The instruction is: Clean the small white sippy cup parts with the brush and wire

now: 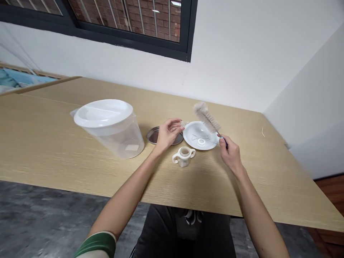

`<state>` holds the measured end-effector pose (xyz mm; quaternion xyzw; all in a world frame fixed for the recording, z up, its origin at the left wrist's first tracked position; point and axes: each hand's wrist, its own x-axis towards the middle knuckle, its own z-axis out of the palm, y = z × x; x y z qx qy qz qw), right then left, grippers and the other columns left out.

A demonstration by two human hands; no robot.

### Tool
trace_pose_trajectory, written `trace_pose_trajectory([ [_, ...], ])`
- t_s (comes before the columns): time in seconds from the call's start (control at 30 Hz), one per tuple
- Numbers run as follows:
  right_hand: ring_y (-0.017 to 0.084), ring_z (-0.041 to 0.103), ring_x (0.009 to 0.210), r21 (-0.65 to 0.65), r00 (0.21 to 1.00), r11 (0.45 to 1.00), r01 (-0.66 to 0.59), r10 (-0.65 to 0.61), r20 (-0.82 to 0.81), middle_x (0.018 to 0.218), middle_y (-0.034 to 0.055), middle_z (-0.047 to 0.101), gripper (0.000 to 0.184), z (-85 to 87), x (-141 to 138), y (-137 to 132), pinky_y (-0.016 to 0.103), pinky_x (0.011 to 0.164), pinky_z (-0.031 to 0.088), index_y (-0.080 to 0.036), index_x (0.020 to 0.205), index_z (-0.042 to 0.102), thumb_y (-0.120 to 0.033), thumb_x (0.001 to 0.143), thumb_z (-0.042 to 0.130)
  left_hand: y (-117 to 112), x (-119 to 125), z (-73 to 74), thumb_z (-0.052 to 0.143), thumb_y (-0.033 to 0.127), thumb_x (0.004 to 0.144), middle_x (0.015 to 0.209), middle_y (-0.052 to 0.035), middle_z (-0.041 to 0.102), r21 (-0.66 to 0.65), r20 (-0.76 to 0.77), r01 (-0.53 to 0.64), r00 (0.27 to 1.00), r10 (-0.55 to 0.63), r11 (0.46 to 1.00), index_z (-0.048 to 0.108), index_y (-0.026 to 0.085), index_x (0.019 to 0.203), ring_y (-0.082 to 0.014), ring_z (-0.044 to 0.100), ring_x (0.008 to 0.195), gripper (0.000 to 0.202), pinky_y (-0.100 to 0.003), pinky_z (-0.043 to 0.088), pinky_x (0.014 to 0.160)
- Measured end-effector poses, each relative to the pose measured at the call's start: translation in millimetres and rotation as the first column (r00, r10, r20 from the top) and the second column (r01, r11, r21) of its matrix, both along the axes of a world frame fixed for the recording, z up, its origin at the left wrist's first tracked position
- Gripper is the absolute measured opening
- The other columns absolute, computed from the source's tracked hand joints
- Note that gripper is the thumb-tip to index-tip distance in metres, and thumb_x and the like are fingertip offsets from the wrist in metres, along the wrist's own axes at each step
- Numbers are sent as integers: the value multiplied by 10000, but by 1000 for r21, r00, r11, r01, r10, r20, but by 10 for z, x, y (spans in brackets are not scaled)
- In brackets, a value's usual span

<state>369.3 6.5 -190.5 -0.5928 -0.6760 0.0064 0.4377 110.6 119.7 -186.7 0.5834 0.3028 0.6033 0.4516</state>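
Observation:
My right hand [230,152] is closed round the dark handle of a bottle brush [206,116], its pale bristles raised over a white bowl [190,140]. My left hand [170,133] is closed at the bowl's left side, with a small clear piece [184,123] at its fingertips; its exact kind is too small to tell. Inside the bowl lie a white ring-shaped cap [201,142] and some thin wire-like tools. Just in front of the bowl stands a small open two-handled bottle [185,157], upright. A round metal tray [152,135] is partly hidden behind my left hand.
A large translucent pitcher [115,132] with a white lid stands left of my left arm. On the wooden table's [268,179] right side lies a thin pale strip [263,132]. The wall and a barred window [134,18] bound the far side.

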Motion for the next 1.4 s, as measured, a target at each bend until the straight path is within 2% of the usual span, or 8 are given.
trace_pose_trajectory([
  [0.17, 210, 676, 926, -13, 986, 1000, -20, 21, 168, 1090, 102, 718, 478, -39, -43, 18, 304, 755, 459, -159, 1188, 657, -460, 1056, 309, -6, 17, -14, 862, 352, 686, 1011, -129, 702, -8, 32, -14, 999, 14, 1000, 678, 126, 975, -239, 692, 919, 410, -322, 566, 857],
  [0.4, 199, 611, 670, 13, 955, 978, 208, -205, 215, 804, 82, 692, 556, -79, 28, 59, 303, 611, 351, -157, 1017, 675, -483, 1062, 226, 0, 25, -20, 883, 449, 675, 921, -137, 714, -76, 75, -52, 995, 58, 996, 663, 121, 963, -261, 711, 887, 489, -319, 559, 803],
  [0.57, 194, 664, 800, 43, 976, 999, 3, -12, 218, 962, 100, 725, 511, -80, -33, 36, 279, 662, 394, -152, 1109, 672, -454, 1071, 262, 25, 9, -7, 944, 453, 592, 874, -113, 712, -188, 253, 68, 967, -18, 980, 628, 125, 899, -248, 720, 877, 550, -331, 580, 855],
  [0.7, 208, 670, 784, 31, 951, 993, 113, -117, 285, 965, 92, 734, 531, -101, -23, 49, 292, 628, 371, -158, 1091, 691, -460, 1072, 254, 47, -14, 13, 984, 375, 539, 868, -93, 704, -294, 382, 210, 920, -87, 932, 614, 131, 848, -232, 717, 908, 540, -280, 585, 873],
  [0.83, 203, 680, 788, 93, 969, 991, 98, -117, 218, 954, 79, 738, 505, -93, -5, 39, 291, 658, 421, -145, 1125, 687, -435, 1077, 277, 41, -1, 18, 937, 351, 661, 998, -109, 709, -342, 407, 281, 904, -128, 897, 636, 132, 987, -209, 715, 895, 496, -275, 594, 855],
  [0.97, 184, 705, 923, 150, 954, 986, -73, 25, 297, 1113, 99, 725, 454, -97, -40, 25, 265, 741, 481, -110, 1194, 672, -377, 1080, 323, 20, 24, 15, 934, 270, 656, 892, -78, 711, -345, 395, 300, 906, -152, 889, 675, 126, 911, -153, 696, 785, 391, -204, 582, 759],
  [1.17, 174, 718, 843, 274, 936, 956, 100, -184, 301, 1053, 69, 741, 377, -106, -7, 60, 258, 639, 464, -131, 1141, 693, -326, 1076, 377, -25, 21, 59, 774, 224, 854, 978, -141, 716, -355, 364, 319, 913, -185, 879, 703, 81, 869, -149, 697, 837, 160, -193, 568, 782],
  [1.4, 163, 720, 893, 329, 927, 942, -73, -58, 372, 1099, 81, 731, 303, -77, -22, 35, 238, 715, 495, -106, 1191, 664, -253, 1058, 435, -52, -4, 78, 802, 191, 819, 893, -124, 720, -331, 433, 341, 883, -180, 880, 680, 93, 882, -158, 705, 806, 169, -206, 573, 776],
])
